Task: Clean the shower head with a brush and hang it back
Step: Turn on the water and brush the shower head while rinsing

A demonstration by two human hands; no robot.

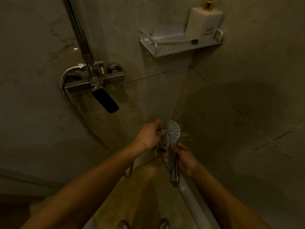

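Shower head (173, 132) sits low in the corner where the two walls meet, face turned up toward me, with my right hand (184, 158) wrapped in a closed grip around its chrome handle (175, 169). My left hand (151, 135), arm stretched forward, pinches what I take to be a small brush (162, 129) against the nozzle face, so I judge scrubbing is under way. Next I'd work across the remaining nozzles, then lift it to its holder, which I cannot see.
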